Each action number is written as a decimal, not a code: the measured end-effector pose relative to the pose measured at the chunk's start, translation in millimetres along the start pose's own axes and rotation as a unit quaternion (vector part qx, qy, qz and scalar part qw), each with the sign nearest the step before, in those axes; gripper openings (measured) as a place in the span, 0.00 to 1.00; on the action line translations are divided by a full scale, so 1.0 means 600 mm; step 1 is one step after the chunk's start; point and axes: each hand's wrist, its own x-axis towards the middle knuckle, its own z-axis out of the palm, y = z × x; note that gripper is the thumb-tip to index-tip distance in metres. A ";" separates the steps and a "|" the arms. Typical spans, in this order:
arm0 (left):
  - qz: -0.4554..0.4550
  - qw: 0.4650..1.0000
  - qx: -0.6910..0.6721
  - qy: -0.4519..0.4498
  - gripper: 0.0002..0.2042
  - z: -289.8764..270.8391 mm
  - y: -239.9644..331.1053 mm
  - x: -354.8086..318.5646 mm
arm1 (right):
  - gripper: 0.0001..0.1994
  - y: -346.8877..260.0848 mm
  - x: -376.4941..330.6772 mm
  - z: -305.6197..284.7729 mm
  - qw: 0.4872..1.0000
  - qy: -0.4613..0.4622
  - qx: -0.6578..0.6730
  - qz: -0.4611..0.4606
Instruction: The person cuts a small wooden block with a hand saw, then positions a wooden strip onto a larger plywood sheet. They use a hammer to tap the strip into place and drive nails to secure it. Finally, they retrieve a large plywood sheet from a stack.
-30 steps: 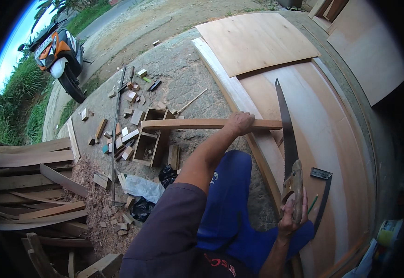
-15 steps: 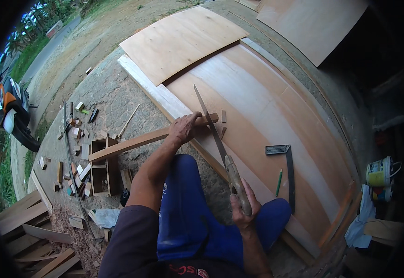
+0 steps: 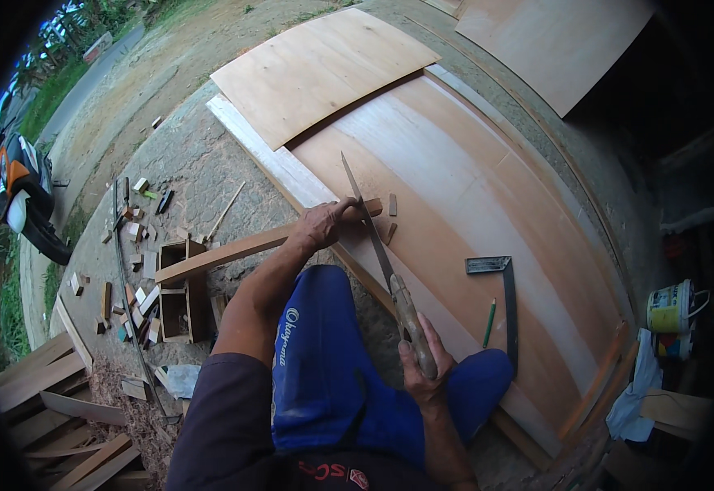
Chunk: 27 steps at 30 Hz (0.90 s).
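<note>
My left hand (image 3: 321, 225) grips a long wooden batten (image 3: 234, 258) near its right end and presses it down on the edge of a large wooden panel (image 3: 455, 196). The batten's other end rests across an open wooden box (image 3: 178, 315). In my right hand (image 3: 426, 360) is the worn handle of a handsaw (image 3: 380, 252). Its blade crosses the batten just right of my left fingers, tip pointing away. Two small wood offcuts (image 3: 393, 204) lie on the panel beyond the batten's end. Whether the teeth have cut into the wood is too small to tell.
On the panel to the right lie a try square (image 3: 511, 303) and a green pencil (image 3: 489, 322). A plywood sheet (image 3: 324, 69) covers the panel's far end. Scattered wood blocks (image 3: 134, 232) and a metal bar (image 3: 125, 286) lie left. Buckets (image 3: 671, 307) stand far right; a motorcycle (image 3: 25, 196) is far left.
The saw and my right hand have shifted slightly down and to the left. My left hand still holds the batten in nearly the same place.
</note>
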 end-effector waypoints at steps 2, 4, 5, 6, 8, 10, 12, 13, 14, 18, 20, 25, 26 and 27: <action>-0.005 1.000 0.012 0.006 0.24 -0.002 0.005 -0.001 | 0.26 -0.004 0.004 0.001 1.000 0.006 0.009 -0.001; -0.008 1.000 0.016 0.012 0.25 -0.005 0.015 -0.004 | 0.26 -0.010 0.010 0.000 1.000 0.011 0.013 -0.005; -0.008 1.000 0.014 0.014 0.25 -0.008 0.020 -0.006 | 0.26 -0.012 0.009 0.000 1.000 0.010 0.011 0.000; -0.009 1.000 0.014 0.016 0.25 -0.012 0.022 -0.008 | 0.26 -0.016 0.010 0.001 1.000 0.008 0.011 0.003; -0.010 1.000 0.016 0.018 0.26 -0.007 0.016 -0.007 | 0.26 -0.017 0.004 -0.002 1.000 0.011 0.008 -0.007; -0.003 0.999 0.030 0.025 0.27 -0.005 0.008 -0.002 | 0.26 -0.011 -0.010 -0.008 0.999 0.021 0.007 -0.035; 0.012 0.998 0.050 0.032 0.29 -0.001 0.008 0.000 | 0.26 -0.016 -0.008 -0.015 1.000 0.016 0.013 -0.015; 0.004 0.999 0.040 0.028 0.28 0.000 0.010 -0.001 | 0.26 -0.018 -0.009 -0.018 1.000 0.014 0.016 -0.003; -0.005 0.999 0.030 0.024 0.27 -0.001 0.013 -0.003 | 0.26 -0.017 -0.008 -0.018 1.000 0.010 0.026 0.014; -0.015 0.999 0.027 0.018 0.26 -0.010 0.017 -0.002 | 0.27 -0.023 -0.016 -0.030 1.000 -0.005 -0.008 -0.003; -0.012 0.998 0.051 0.020 0.26 -0.013 0.011 0.001 | 0.26 -0.025 -0.026 -0.042 0.999 0.002 -0.015 -0.031; -0.006 0.999 0.033 0.013 0.26 -0.010 0.021 -0.001 | 0.26 -0.035 -0.024 -0.054 1.000 -0.002 0.004 -0.003; -0.014 0.999 0.035 0.006 0.26 -0.011 0.025 0.000 | 0.26 -0.034 -0.016 -0.048 1.000 -0.005 -0.002 0.005; -0.024 0.999 0.041 0.004 0.27 -0.020 0.025 0.002 | 0.26 -0.033 -0.003 -0.035 1.000 -0.008 -0.004 0.008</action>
